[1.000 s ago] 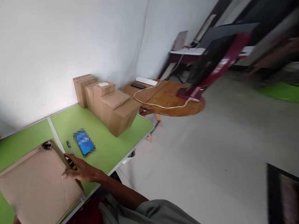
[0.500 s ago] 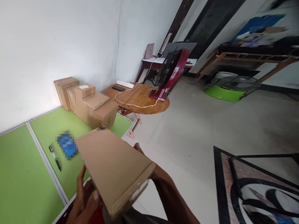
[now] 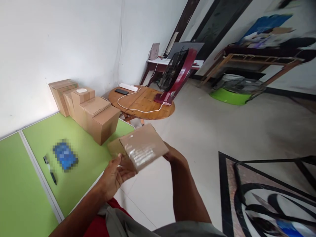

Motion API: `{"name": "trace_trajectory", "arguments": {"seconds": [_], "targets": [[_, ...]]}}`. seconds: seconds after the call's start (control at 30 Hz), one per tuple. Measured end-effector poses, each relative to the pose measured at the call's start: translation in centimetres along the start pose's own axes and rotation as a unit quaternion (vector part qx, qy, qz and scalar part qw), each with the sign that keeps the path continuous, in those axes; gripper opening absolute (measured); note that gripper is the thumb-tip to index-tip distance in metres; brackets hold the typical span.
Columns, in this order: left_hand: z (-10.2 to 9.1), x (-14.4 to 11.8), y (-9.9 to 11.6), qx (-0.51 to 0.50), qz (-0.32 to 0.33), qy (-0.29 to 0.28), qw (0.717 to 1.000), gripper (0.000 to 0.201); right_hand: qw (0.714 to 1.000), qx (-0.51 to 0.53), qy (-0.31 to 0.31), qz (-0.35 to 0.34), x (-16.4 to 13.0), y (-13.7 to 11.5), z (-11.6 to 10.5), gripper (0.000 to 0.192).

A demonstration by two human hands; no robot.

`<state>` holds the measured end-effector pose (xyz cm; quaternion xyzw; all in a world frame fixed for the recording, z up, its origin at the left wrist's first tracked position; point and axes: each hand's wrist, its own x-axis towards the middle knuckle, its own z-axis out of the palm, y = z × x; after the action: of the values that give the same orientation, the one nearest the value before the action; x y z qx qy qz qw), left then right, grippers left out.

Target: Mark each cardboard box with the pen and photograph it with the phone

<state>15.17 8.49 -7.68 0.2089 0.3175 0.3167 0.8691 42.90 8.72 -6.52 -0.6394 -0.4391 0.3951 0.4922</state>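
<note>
Both my hands hold a brown cardboard box (image 3: 142, 146) in the air, beyond the right edge of the green table (image 3: 93, 158). Clear tape shines on the box's near face. My left hand (image 3: 116, 176) grips its lower left side, thumb on the front. My right hand (image 3: 171, 154) is mostly hidden behind the box's right end. On the table lie a phone with a blue screen (image 3: 65, 156) and a black pen (image 3: 50, 170).
A row of several closed cardboard boxes (image 3: 91, 108) stands along the wall on the table. Beyond it is a round wooden table (image 3: 145, 103) with a red fan (image 3: 176, 74), a power strip and a white cable. A dark patterned mat (image 3: 266, 194) lies at the right.
I lifted the box off the table, brought it to the right and turned it, so its taped end faces me. My view swung right toward the room.
</note>
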Motion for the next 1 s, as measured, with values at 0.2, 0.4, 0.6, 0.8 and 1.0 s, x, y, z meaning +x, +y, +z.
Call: {"name": "trace_trajectory", "arguments": {"seconds": [0.2, 0.4, 0.6, 0.8, 1.0], "targets": [[-0.5, 4.9, 1.1, -0.007, 0.043, 0.055, 0.998, 0.04, 0.988, 0.086, -0.07, 0.109, 5.9, -1.1, 3.8, 0.081], [-1.6, 4.7, 0.5, 0.008, 0.037, 0.056, 0.998, 0.039, 0.993, 0.006, 0.093, 0.071, 5.5, -0.2, 5.8, 0.084], [-4.6, 0.3, -1.2, 0.059, 0.014, 0.058, 0.996, 0.056, 0.921, 0.006, 0.345, -0.182, -2.4, -2.3, 7.7, 0.046], [-7.0, -5.8, -1.4, 0.103, 0.058, 0.093, 0.989, 0.072, 0.973, 0.137, -0.039, -0.182, -9.8, -6.6, 16.6, 0.027], [-12.3, -14.7, 3.8, 0.106, 0.239, 0.244, 0.934, 0.049, 0.871, 0.237, -0.42, -0.098, -11.6, -8.1, 28.2, 0.033]]}}
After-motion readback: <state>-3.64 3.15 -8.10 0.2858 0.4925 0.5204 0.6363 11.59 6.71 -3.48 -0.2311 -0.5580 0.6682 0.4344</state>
